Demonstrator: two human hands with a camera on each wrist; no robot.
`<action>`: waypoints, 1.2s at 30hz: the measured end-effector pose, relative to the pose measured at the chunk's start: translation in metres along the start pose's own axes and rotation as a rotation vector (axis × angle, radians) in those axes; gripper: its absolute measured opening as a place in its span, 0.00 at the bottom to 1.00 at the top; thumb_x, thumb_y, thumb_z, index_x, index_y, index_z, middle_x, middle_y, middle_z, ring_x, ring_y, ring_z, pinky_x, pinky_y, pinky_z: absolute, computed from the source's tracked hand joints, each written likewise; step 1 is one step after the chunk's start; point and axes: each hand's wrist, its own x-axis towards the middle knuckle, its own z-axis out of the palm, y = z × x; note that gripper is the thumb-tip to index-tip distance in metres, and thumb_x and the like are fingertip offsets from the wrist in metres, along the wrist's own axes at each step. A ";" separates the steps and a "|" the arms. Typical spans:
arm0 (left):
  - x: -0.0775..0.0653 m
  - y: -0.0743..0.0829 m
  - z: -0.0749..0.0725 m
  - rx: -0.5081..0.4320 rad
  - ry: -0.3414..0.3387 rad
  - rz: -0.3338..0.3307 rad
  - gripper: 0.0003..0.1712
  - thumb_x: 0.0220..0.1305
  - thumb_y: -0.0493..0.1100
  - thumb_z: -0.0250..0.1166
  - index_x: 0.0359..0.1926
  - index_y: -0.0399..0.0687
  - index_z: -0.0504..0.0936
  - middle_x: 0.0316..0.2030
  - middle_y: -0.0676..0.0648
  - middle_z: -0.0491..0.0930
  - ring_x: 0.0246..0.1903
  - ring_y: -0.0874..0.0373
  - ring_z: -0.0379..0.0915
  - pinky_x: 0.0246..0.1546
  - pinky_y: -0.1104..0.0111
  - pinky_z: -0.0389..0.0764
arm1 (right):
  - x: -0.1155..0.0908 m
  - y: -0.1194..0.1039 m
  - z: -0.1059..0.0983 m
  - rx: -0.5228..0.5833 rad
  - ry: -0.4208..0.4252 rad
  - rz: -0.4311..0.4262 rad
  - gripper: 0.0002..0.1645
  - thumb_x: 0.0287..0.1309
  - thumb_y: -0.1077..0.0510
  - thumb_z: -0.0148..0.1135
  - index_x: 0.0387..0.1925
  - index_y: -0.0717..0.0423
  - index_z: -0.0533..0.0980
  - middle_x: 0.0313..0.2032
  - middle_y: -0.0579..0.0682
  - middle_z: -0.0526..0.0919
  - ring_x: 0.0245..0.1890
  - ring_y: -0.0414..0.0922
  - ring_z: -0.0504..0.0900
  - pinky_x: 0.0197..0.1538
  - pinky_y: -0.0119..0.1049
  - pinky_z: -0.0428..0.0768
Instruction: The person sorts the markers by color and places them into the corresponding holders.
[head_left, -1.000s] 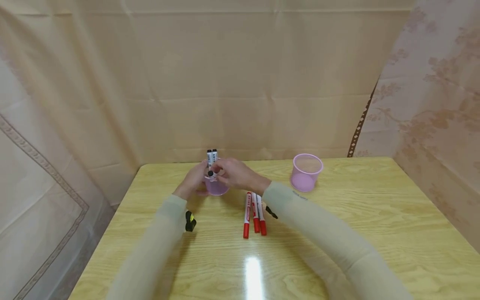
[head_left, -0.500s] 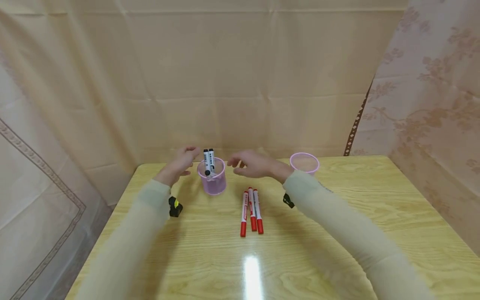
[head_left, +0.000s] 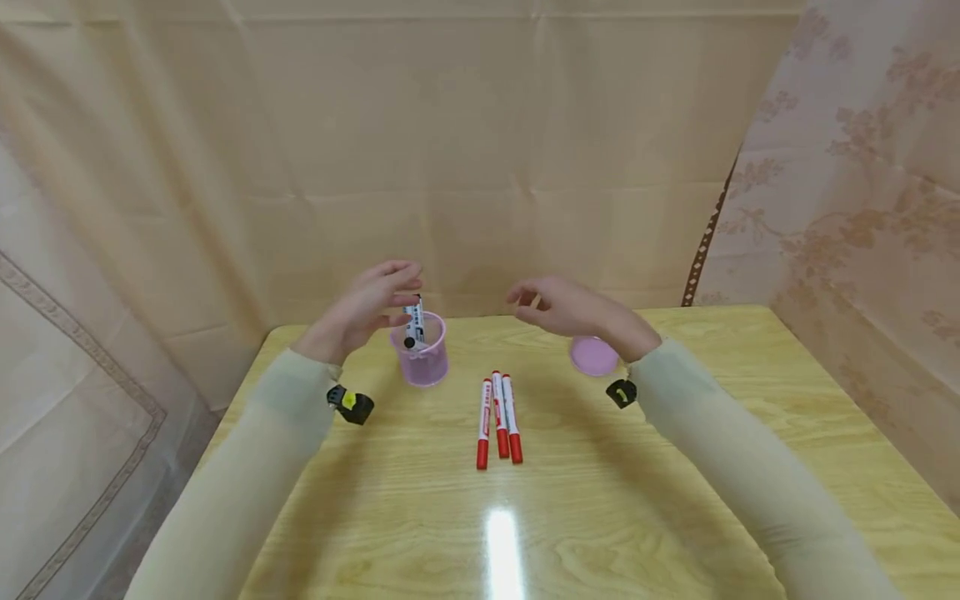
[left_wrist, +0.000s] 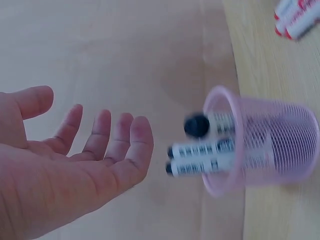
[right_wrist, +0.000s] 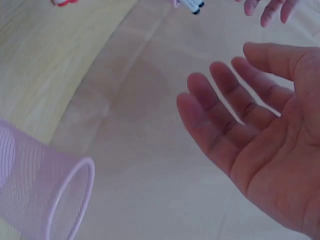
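My left hand (head_left: 369, 302) hovers with loosely bent fingers beside and above a pink mesh pen cup (head_left: 423, 367), holding nothing. Three black-capped markers (left_wrist: 200, 164) stand in that cup, caps up, leaning against its rim in the left wrist view. My right hand (head_left: 566, 307) hangs in the air with relaxed fingers and a bare palm. Below it is a second pink mesh cup (right_wrist: 40, 185), partly hidden by the hand and wrist in the head view. Three red-capped white markers (head_left: 498, 417) lie side by side on the table between the two cups.
The wooden table (head_left: 420, 517) reaches back to a beige cloth (head_left: 480, 167) hung behind it. Patterned cloth (head_left: 885, 183) hangs on the right side. Both wrists wear small black cameras.
Both hands have drawn away from the left cup: the left back and up to the left, the right across to the right. The right hand let go of a black marker, now in the cup.
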 end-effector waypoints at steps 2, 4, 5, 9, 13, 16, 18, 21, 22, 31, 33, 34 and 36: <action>-0.002 0.003 0.008 -0.013 -0.022 0.015 0.35 0.78 0.56 0.54 0.76 0.42 0.58 0.71 0.39 0.64 0.69 0.41 0.61 0.68 0.47 0.66 | -0.006 0.003 -0.001 0.000 0.055 0.018 0.20 0.74 0.56 0.56 0.61 0.62 0.75 0.49 0.55 0.83 0.46 0.51 0.83 0.50 0.47 0.82; -0.006 0.005 0.016 -0.030 -0.045 0.035 0.34 0.79 0.55 0.54 0.75 0.43 0.59 0.72 0.40 0.64 0.70 0.42 0.61 0.68 0.45 0.65 | -0.011 0.008 -0.001 0.006 0.112 0.031 0.21 0.75 0.55 0.55 0.62 0.62 0.75 0.50 0.56 0.82 0.47 0.52 0.82 0.51 0.48 0.82; -0.007 0.006 0.021 -0.038 -0.054 0.047 0.33 0.78 0.55 0.54 0.75 0.44 0.60 0.72 0.41 0.64 0.70 0.43 0.61 0.69 0.45 0.64 | -0.014 0.011 -0.001 0.014 0.141 0.033 0.22 0.76 0.54 0.55 0.63 0.62 0.74 0.51 0.57 0.82 0.47 0.53 0.82 0.51 0.48 0.82; -0.014 0.010 0.037 -0.024 -0.093 0.098 0.30 0.78 0.56 0.55 0.73 0.51 0.66 0.73 0.47 0.64 0.71 0.46 0.60 0.67 0.44 0.66 | -0.027 0.024 -0.003 0.055 0.248 0.057 0.23 0.76 0.54 0.54 0.64 0.62 0.73 0.54 0.59 0.81 0.49 0.55 0.82 0.53 0.51 0.81; -0.020 0.011 0.049 0.078 -0.095 0.137 0.28 0.76 0.57 0.56 0.72 0.57 0.70 0.72 0.51 0.66 0.70 0.48 0.61 0.66 0.44 0.68 | -0.038 0.036 -0.008 0.104 0.342 0.114 0.24 0.77 0.52 0.53 0.65 0.62 0.71 0.57 0.61 0.79 0.52 0.58 0.81 0.55 0.54 0.80; -0.023 0.009 0.055 0.127 -0.096 0.141 0.27 0.76 0.57 0.58 0.71 0.59 0.71 0.70 0.52 0.68 0.70 0.48 0.60 0.66 0.44 0.67 | -0.043 0.047 -0.012 0.102 0.410 0.156 0.25 0.77 0.52 0.53 0.65 0.63 0.71 0.58 0.62 0.78 0.55 0.60 0.78 0.58 0.56 0.77; -0.023 0.006 0.058 0.125 -0.106 0.132 0.27 0.75 0.56 0.58 0.71 0.59 0.71 0.70 0.51 0.67 0.71 0.48 0.59 0.67 0.44 0.67 | -0.047 0.056 -0.015 0.080 0.437 0.180 0.25 0.77 0.52 0.53 0.65 0.64 0.71 0.60 0.64 0.77 0.57 0.61 0.76 0.60 0.58 0.74; -0.021 0.001 0.061 0.110 -0.127 0.102 0.25 0.76 0.55 0.58 0.69 0.58 0.72 0.71 0.51 0.67 0.71 0.50 0.59 0.66 0.45 0.68 | -0.050 0.070 -0.016 0.054 0.447 0.221 0.27 0.77 0.52 0.52 0.66 0.66 0.70 0.62 0.67 0.75 0.61 0.64 0.72 0.62 0.61 0.71; -0.020 -0.001 0.062 0.109 -0.135 0.088 0.25 0.76 0.55 0.58 0.69 0.58 0.72 0.71 0.51 0.67 0.71 0.50 0.58 0.66 0.46 0.69 | -0.050 0.074 -0.017 0.055 0.442 0.237 0.27 0.77 0.52 0.52 0.67 0.66 0.69 0.62 0.67 0.74 0.61 0.66 0.71 0.62 0.62 0.71; -0.011 -0.018 0.073 0.153 -0.224 0.016 0.25 0.77 0.53 0.57 0.70 0.53 0.70 0.70 0.49 0.68 0.73 0.50 0.57 0.68 0.44 0.64 | -0.049 0.113 -0.008 0.090 0.364 0.358 0.29 0.77 0.52 0.51 0.68 0.70 0.66 0.63 0.70 0.72 0.59 0.68 0.74 0.61 0.61 0.74; -0.010 -0.020 0.075 0.162 -0.244 0.008 0.25 0.78 0.52 0.56 0.70 0.52 0.71 0.70 0.48 0.68 0.73 0.49 0.57 0.68 0.43 0.64 | -0.046 0.122 -0.002 0.082 0.349 0.371 0.28 0.77 0.54 0.50 0.67 0.70 0.66 0.62 0.71 0.73 0.58 0.68 0.75 0.59 0.60 0.76; -0.010 -0.022 0.077 0.162 -0.250 0.001 0.25 0.78 0.52 0.56 0.69 0.51 0.71 0.70 0.48 0.68 0.72 0.49 0.57 0.68 0.42 0.64 | -0.045 0.125 0.002 0.077 0.346 0.371 0.28 0.77 0.54 0.50 0.66 0.71 0.67 0.61 0.72 0.74 0.58 0.68 0.75 0.59 0.60 0.76; -0.009 -0.025 0.079 0.157 -0.259 -0.012 0.24 0.78 0.52 0.56 0.68 0.51 0.72 0.69 0.48 0.69 0.72 0.49 0.58 0.68 0.41 0.64 | -0.043 0.132 0.010 0.070 0.350 0.366 0.26 0.76 0.55 0.51 0.64 0.72 0.68 0.59 0.72 0.75 0.57 0.67 0.76 0.59 0.60 0.76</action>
